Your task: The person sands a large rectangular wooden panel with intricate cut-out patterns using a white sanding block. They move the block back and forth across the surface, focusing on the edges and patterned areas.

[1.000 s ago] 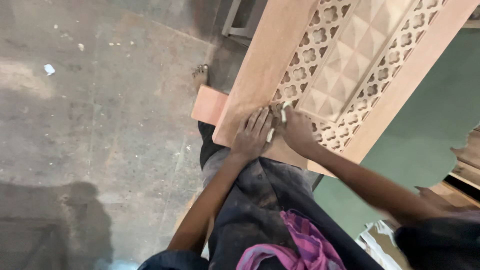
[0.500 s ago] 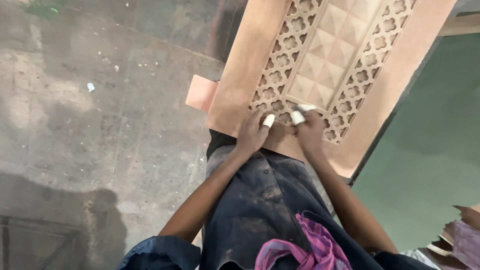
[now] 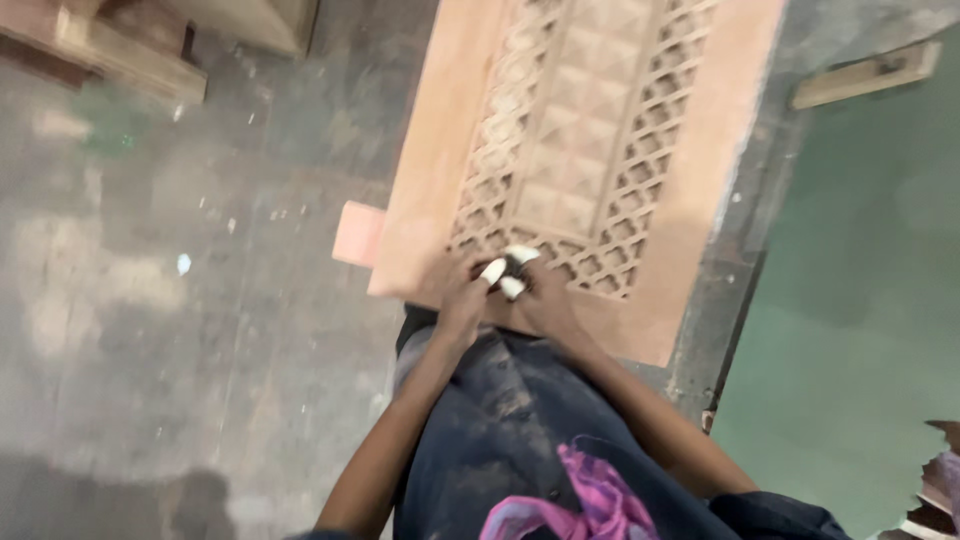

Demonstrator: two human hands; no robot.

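Note:
A large carved wooden panel (image 3: 430,190) with a lattice border and raised diamond centre lies flat ahead of me. Both hands rest on its near edge, close together. My left hand (image 3: 462,298) and my right hand (image 3: 545,295) pinch small white pieces (image 3: 508,272), possibly tape or wrapped fingertips, at the lattice. The frame is blurred, so I cannot tell exactly what the white pieces are. My dark dusty trousers (image 3: 500,420) and a pink cloth (image 3: 590,500) fill the lower middle.
A small pinkish wood offcut (image 3: 356,232) sticks out left of the panel. Dusty concrete floor (image 3: 150,300) spreads to the left, wooden blocks (image 3: 110,50) lie at top left. A green floor area (image 3: 860,300) and a wood strip (image 3: 868,72) are on the right.
The view has swung so the panel now runs more straight ahead. My hands have come closer together at the panel's near lattice edge.

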